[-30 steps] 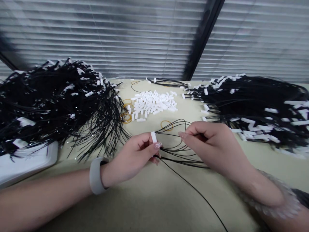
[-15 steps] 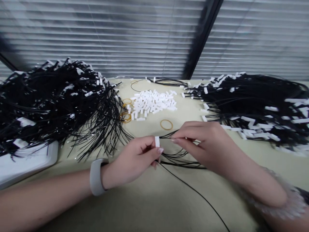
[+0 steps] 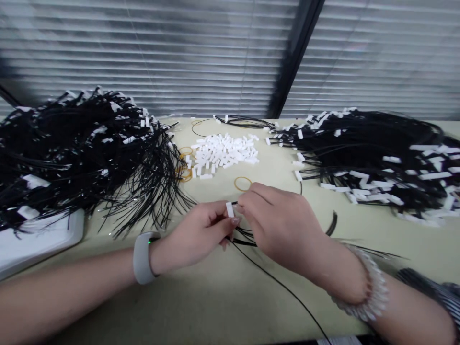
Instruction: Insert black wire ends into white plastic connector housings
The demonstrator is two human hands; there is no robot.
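Observation:
Pinched between thumb and fingers of my left hand (image 3: 203, 226) is a small white connector (image 3: 230, 209), standing nearly upright. My right hand (image 3: 282, 223) is closed right beside it, its fingertips pinching the end of a black cable at the connector's right side; how far the end goes in cannot be made out. One long black cable (image 3: 280, 281) runs from under my left fingers down to the lower right. More black cables (image 3: 245, 242) lie behind and below my right hand, which partly hides them.
A pile of white connectors (image 3: 226, 151) lies mid-table (image 3: 201, 306), near yellow rubber bands (image 3: 243, 183). Large black cable heaps stand at left (image 3: 72, 148) and right (image 3: 377, 143). A white tray (image 3: 68, 232) sits at far left, and blinds (image 3: 197, 52) rise behind.
My right hand has moved left along the cable, up against the connector. My left hand keeps its grip, and the view has shifted slightly.

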